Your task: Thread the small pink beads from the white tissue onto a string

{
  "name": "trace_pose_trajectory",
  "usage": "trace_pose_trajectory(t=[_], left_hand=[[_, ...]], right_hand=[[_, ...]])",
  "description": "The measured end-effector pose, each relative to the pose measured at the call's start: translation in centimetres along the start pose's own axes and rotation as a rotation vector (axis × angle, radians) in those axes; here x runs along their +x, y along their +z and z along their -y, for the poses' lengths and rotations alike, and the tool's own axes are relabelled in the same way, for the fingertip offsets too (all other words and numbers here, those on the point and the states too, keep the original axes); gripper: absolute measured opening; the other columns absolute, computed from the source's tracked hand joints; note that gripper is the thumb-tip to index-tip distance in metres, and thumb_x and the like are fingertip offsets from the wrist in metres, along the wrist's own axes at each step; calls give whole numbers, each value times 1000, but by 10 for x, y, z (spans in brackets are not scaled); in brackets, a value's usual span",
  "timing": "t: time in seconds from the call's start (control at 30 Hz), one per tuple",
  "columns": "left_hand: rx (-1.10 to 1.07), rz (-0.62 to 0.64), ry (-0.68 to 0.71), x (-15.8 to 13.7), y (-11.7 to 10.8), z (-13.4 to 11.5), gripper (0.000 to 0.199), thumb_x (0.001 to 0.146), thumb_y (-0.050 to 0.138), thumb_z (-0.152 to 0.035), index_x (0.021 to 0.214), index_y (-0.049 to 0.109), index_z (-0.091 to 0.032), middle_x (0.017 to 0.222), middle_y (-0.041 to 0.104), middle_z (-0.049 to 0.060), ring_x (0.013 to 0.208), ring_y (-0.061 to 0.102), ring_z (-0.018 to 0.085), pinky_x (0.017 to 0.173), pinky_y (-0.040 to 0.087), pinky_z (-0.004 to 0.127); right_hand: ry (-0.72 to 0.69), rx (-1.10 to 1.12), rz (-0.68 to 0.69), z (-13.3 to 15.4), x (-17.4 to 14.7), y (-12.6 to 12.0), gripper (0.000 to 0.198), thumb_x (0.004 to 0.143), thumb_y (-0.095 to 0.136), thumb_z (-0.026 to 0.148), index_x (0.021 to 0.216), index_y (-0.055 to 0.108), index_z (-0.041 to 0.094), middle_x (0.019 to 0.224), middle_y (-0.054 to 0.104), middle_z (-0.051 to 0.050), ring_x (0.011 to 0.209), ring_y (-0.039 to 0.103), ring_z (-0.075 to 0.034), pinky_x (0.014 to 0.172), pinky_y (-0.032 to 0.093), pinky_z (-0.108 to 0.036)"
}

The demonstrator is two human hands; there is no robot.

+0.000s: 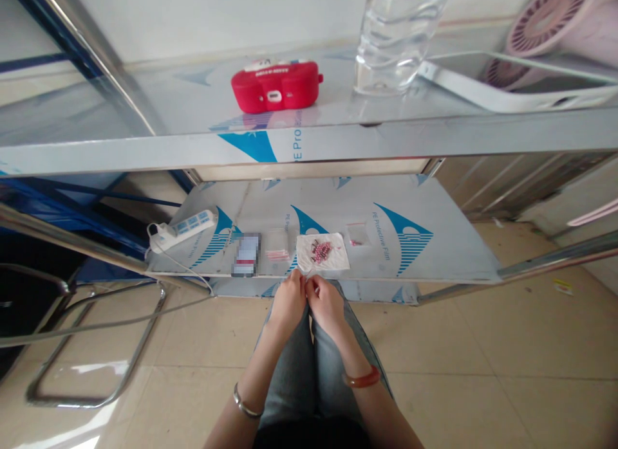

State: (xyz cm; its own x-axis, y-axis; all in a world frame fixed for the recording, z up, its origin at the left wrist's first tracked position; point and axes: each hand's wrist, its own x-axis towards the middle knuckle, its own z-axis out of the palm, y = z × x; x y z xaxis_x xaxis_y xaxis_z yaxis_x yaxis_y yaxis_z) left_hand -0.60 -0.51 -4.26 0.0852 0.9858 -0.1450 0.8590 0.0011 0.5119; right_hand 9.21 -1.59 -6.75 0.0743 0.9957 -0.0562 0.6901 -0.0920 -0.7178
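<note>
Just above the person's knees, at the front edge of a low steel shelf (434, 256), the left hand (288, 301) and right hand (325, 302) meet, fingertips pinched together, perhaps on something too small to make out. Far left of the hands lies a white power strip (186, 228). Nearer, up-left, sits a blurred card (246, 255), then a clear packet (277, 246). Directly beyond the hands, a white sheet (322, 252) carries small pink pieces (321, 249). Up-right lies a small clear bag (357, 235).
</note>
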Motion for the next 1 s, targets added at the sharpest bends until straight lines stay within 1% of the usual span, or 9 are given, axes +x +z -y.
trace_pose_trajectory(t=[0.2, 0.3, 0.47, 0.53, 0.6, 0.7, 0.77, 0.87, 1.0], left_hand=[[26, -2, -28, 0, -4, -3, 19, 93, 33, -20, 86, 51, -15, 80, 66, 10, 72, 63, 20, 57, 31, 25], [6, -66, -34, 2, -6, 2, 20, 92, 34, -20, 83, 51, -15, 78, 66, 11, 70, 62, 19, 57, 31, 25], [-209, -165, 41, 2, -7, 9, 22, 91, 38, -27, 75, 51, -17, 68, 63, 4, 62, 59, 15, 57, 34, 22], [-303, -171, 64, 0, -4, 7, 17, 88, 42, -27, 79, 52, -18, 69, 63, 2, 63, 59, 14, 58, 37, 21], [-349, -157, 75, -3, 0, 3, 8, 86, 45, -22, 85, 52, -18, 73, 64, 1, 65, 60, 13, 60, 40, 20], [-276, -139, 93, -8, 3, -2, 15, 83, 44, -13, 86, 57, -19, 81, 66, 3, 74, 62, 14, 67, 43, 21], [-179, -130, 100, -10, 1, -3, 22, 83, 42, -11, 86, 62, -20, 94, 68, 5, 85, 63, 17, 75, 45, 24], [-77, -74, 89, -12, -5, -1, 27, 83, 43, -12, 94, 66, -22, 113, 64, 7, 98, 62, 20, 82, 45, 29], [-39, -3, 87, -11, -12, 3, 30, 84, 46, -14, 107, 64, -22, 115, 64, 8, 102, 61, 22, 86, 45, 30]], right_hand=[[-20, 43, -62, 2, -2, 1, 26, 88, 40, 29, 72, 59, 19, 70, 66, -4, 63, 58, -16, 55, 27, -24], [-20, 88, -109, 5, -6, 1, 27, 86, 39, 29, 67, 57, 19, 65, 64, -3, 59, 56, -15, 55, 28, -24], [22, 170, -152, 9, -8, -1, 28, 84, 38, 32, 66, 55, 19, 61, 61, -2, 55, 53, -15, 54, 30, -24], [56, 173, -156, 6, -6, -4, 27, 84, 38, 32, 67, 55, 19, 63, 62, -3, 57, 54, -16, 55, 31, -24], [73, 158, -145, 3, -3, -6, 27, 84, 38, 31, 68, 56, 19, 65, 63, -4, 60, 56, -16, 57, 31, -24], [62, 114, -122, -1, -4, -7, 26, 85, 38, 29, 71, 57, 19, 69, 65, -4, 63, 58, -16, 57, 32, -23], [40, 78, -117, 0, -6, -7, 25, 86, 40, 29, 72, 58, 19, 70, 65, -4, 63, 58, -16, 56, 31, -23], [-3, 45, -129, 3, -12, -3, 25, 87, 39, 29, 74, 59, 19, 71, 65, -5, 62, 58, -16, 55, 31, -24], [-47, 111, -147, 3, -16, 4, 23, 85, 40, 28, 71, 56, 18, 71, 64, -6, 63, 57, -17, 58, 35, -25]])
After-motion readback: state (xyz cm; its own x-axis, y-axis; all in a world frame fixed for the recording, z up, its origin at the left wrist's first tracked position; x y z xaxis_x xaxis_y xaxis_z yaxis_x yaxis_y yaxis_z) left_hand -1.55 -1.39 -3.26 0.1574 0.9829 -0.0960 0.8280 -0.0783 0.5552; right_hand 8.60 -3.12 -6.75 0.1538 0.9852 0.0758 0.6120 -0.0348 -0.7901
